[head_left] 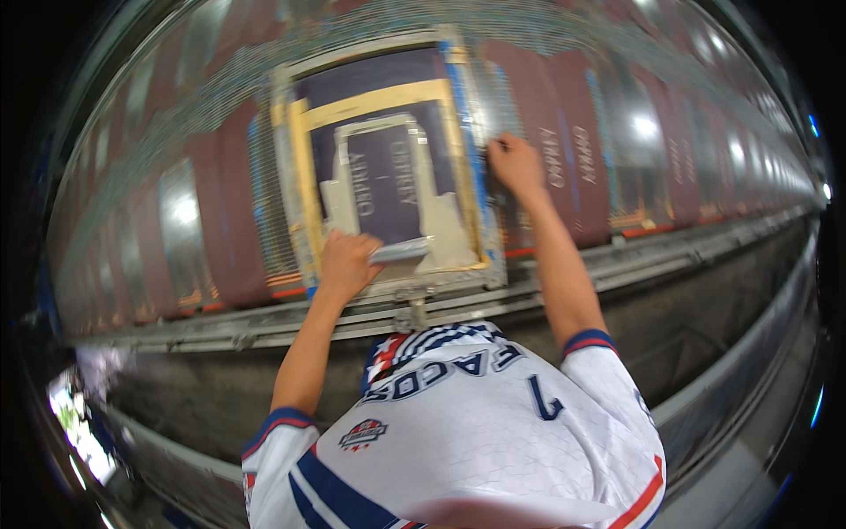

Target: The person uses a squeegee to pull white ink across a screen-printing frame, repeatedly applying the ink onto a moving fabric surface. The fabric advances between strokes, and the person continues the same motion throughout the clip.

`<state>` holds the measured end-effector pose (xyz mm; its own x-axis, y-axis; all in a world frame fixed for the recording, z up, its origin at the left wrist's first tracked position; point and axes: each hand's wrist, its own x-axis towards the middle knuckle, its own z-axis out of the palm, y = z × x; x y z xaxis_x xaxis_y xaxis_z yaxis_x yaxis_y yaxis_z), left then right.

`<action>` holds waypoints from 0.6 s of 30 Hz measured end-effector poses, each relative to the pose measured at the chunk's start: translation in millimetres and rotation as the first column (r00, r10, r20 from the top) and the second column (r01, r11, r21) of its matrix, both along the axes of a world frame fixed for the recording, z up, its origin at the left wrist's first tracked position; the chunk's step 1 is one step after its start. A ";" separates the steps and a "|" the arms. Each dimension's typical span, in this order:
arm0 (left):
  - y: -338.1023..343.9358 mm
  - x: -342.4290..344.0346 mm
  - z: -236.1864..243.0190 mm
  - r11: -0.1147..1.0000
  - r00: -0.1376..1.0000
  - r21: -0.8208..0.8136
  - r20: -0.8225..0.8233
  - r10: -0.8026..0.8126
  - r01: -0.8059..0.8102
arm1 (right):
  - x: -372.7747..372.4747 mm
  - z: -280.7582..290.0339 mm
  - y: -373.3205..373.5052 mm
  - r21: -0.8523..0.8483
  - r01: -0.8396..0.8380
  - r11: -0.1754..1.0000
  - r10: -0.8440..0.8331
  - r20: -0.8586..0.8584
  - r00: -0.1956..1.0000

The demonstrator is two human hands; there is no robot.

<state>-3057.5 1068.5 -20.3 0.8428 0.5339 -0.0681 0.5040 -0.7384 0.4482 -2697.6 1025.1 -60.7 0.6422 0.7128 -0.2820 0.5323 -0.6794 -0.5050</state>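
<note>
A screen printing frame [491, 212] with a pale metal rim and yellow and blue tape lies in front of me. Its dark mesh carries a thick band of beige-grey ink [451, 238]. My left hand [346, 263] is closed around the left end of a grey squeegee [401, 252], which rests across the lower part of the mesh. Just beyond the frame's right side, my right hand [514, 164] is held with its fingers curled together. Whatever it may hold is too small to tell.
Dark maroon fabric pieces [231, 212] with pale lettering lie in rows along a long, shiny table [634, 123]. A metal rail [238, 339] runs along the near edge, and a small metal bracket [411, 310] joins the frame to it.
</note>
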 end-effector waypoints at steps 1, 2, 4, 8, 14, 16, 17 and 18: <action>17.5 9.4 -3.0 1.000 1.000 0.022 -0.003 -0.013 0.013 | 6.5 -1.1 -0.1 -0.015 -0.038 0.999 0.039 0.019 0.999; 37.4 22.6 1.2 0.999 0.999 0.039 0.052 -0.014 0.011 | 10.4 -1.0 2.9 -0.031 -0.074 0.997 0.076 0.047 0.996; 82.8 43.3 -0.6 0.996 0.995 0.091 0.102 -0.003 -0.006 | 6.8 18.8 22.4 0.100 -0.240 0.966 0.234 0.072 0.970; 159.9 76.8 -12.7 0.990 0.995 0.133 0.090 0.039 -0.050 | -19.0 57.4 82.9 0.429 -0.341 0.836 0.480 -0.274 0.833; 196.7 99.2 -6.2 0.997 0.997 0.034 0.038 0.063 -0.065 | -35.7 62.1 148.6 0.273 -0.712 0.647 0.761 -0.162 0.629; 204.1 107.1 -9.3 0.996 0.997 0.043 0.011 0.082 -0.082 | -39.7 55.0 163.8 0.147 -0.751 0.644 0.765 -0.126 0.632; 203.8 109.5 -10.5 0.995 0.996 0.049 -0.002 0.092 -0.092 | -42.4 48.8 169.0 0.072 -0.766 0.639 0.767 -0.124 0.629; 203.9 110.4 -11.1 0.994 0.995 0.047 0.001 0.096 -0.096 | -44.7 43.4 174.9 -0.002 -0.777 0.629 0.772 -0.114 0.625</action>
